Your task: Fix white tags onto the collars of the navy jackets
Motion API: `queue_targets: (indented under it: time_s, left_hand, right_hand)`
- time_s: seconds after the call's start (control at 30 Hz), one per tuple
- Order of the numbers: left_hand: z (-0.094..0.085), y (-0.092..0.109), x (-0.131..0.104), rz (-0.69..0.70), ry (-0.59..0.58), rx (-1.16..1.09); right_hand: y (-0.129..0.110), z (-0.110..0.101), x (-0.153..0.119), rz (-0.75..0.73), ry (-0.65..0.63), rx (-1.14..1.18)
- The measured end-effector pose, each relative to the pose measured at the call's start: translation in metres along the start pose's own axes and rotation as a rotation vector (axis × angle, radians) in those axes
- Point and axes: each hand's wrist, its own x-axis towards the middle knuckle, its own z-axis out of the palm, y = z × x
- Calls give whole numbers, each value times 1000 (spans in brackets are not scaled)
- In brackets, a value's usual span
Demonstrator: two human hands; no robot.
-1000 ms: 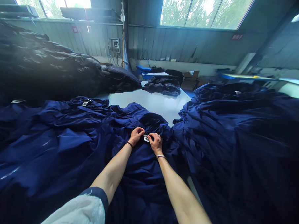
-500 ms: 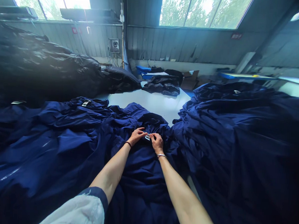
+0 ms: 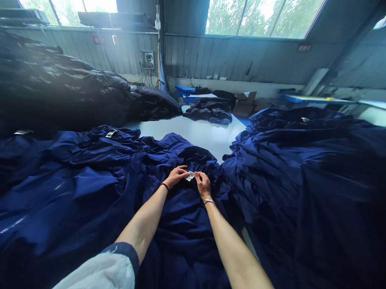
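Observation:
A small white garment label [image 3: 190, 176] with dark print lies between my hands, on a navy blue garment [image 3: 189, 223] spread in loose folds in front of me. My left hand [image 3: 176, 176] pinches the label's left edge between thumb and forefinger. From the other side, my right hand [image 3: 203, 184] holds its right edge with closed fingertips. The print on the label is too small to read.
Navy garments [image 3: 307, 166] are heaped on the right, and more lie to the left with another white label [image 3: 110, 133]. A large black pile [image 3: 70, 88] rises at back left. Beyond is a white tabletop [image 3: 193, 129] with a dark bundle [image 3: 210, 110].
The label has been spread flatter, so its printed face now shows more. My right hand has shifted very slightly to the right; the garments have stayed put.

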Motion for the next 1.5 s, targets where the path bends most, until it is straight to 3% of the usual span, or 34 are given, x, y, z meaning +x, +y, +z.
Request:
queue_targets:
  time_s: [0.2, 0.4, 0.67, 0.87, 1.07, 1.5]
  left_hand:
    - [1, 3, 0, -12, 7, 39]
    - [0, 7, -5, 17, -20, -50]
    - [1, -3, 1, 1, -10, 44]
    - [2, -5, 4, -13, 8, 135]
    - [2, 0, 2, -13, 6, 197]
    - [4, 1, 0, 8, 31, 192]
  right_hand:
    - [-8, -5, -3, 10, -47, 25]
    - [-3, -1, -1, 20, -8, 22]
    - [-4, -2, 1, 140, -8, 17]
    - [-14, -9, -3, 30, -113, 13]
    - [-9, -5, -2, -13, -82, -14]
    - [6, 3, 3, 64, -18, -5]
